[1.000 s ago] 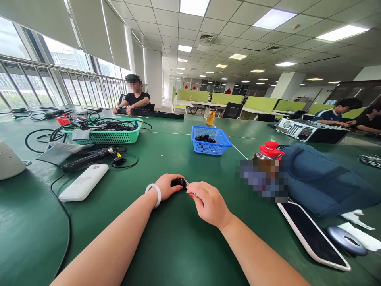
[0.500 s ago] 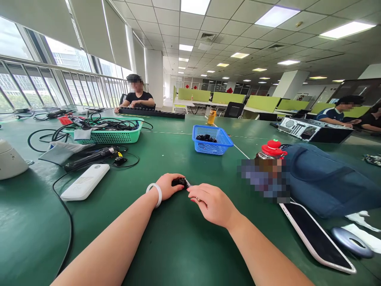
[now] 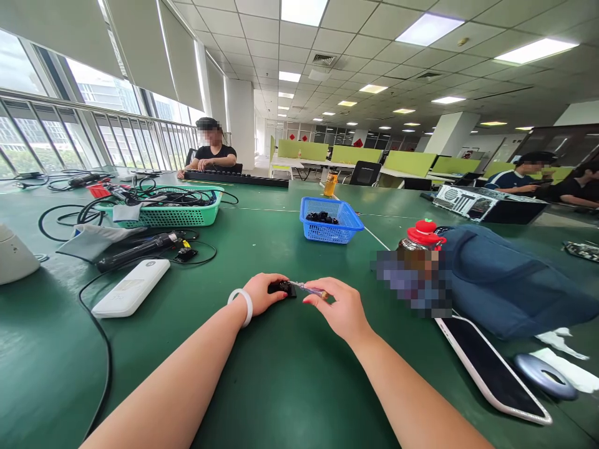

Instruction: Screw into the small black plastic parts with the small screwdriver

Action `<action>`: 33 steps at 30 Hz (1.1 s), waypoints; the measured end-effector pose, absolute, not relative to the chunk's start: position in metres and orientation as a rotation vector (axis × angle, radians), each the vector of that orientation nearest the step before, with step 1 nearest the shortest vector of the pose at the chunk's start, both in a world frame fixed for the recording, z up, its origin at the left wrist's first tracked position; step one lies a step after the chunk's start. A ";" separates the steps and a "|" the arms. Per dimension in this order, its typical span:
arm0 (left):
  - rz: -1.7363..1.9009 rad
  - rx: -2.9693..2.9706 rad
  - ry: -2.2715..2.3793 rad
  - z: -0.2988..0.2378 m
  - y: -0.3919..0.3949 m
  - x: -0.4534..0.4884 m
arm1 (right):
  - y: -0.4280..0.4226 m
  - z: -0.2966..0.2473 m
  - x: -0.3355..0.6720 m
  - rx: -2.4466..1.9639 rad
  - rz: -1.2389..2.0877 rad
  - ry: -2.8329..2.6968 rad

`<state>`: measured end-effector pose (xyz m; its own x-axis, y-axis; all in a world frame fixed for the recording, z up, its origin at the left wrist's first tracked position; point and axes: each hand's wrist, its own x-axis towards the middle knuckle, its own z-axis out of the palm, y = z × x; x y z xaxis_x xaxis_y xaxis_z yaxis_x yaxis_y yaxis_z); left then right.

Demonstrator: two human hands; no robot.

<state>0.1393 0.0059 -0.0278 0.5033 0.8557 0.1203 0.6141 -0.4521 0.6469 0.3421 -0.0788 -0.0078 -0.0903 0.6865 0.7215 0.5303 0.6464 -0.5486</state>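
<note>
A: Where are the hands?
B: Centre of the frame. The left hand (image 3: 261, 293) pins a small black part (image 3: 281, 288) to the green table (image 3: 281, 386). The right hand (image 3: 341, 310) pinches a thin screwdriver (image 3: 309, 289), tip at the part.
A: Risks?
B: The tip might slip and the part skid. There is open room in front; a bottle (image 3: 423, 240) and tablet (image 3: 491, 368) crowd the right

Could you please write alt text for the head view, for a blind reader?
At a green table, a person's left hand pins a small black part while the right hand holds a slim tool with its tip at the part. Beyond stands a blue basket; a tablet and a blue bag lie to the right, a white device to the left.
</note>
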 end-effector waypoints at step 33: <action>0.591 2.257 1.196 -0.025 0.005 0.141 | -0.094 -0.004 0.323 -0.735 -0.085 -2.172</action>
<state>0.1407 0.0047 -0.0254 0.5165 0.8454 0.1362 0.6212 -0.4794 0.6199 0.3234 -0.0939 -0.0037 -0.4917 0.4760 0.7292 0.5316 0.8273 -0.1816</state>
